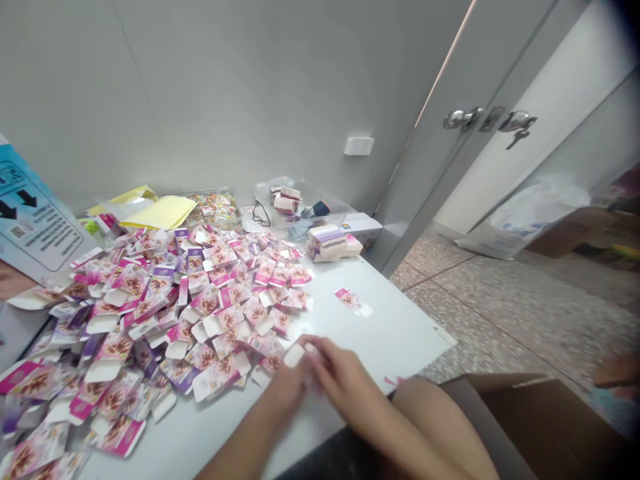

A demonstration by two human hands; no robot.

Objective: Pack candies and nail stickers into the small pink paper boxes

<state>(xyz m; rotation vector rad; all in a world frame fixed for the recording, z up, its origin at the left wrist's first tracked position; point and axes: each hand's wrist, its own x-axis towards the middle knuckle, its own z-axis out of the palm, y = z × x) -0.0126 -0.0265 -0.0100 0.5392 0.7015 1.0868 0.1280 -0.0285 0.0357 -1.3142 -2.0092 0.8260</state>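
The setting is a room with a plain grey wall [210,87], a speckled floor [505,313] and a grey door [450,153] standing ajar at the right, fitted with metal handles [463,119].

A white table [400,327] occupies the lower left. Most of its surface is covered by a wide heap of flat pink-and-purple printed carton blanks [165,307], overlapping in no fixed order.

An open brown cardboard box [545,413] stands on the floor at the lower right. A printed blue-and-white sign [35,220] leans at the left edge. At the far side of the table stand clear plastic containers [300,207], yellow paper sheets [160,212] and a stack of folded cartons [333,242].

One single blank [354,300] lies alone on bare table, well apart from the heap.

The left hand [287,383] and right hand [340,370] meet at the near edge of the heap. Both sets of fingers are curled onto one small white carton piece [295,353], which is held between them just above the table. Motion blur obscures the exact finger placement.
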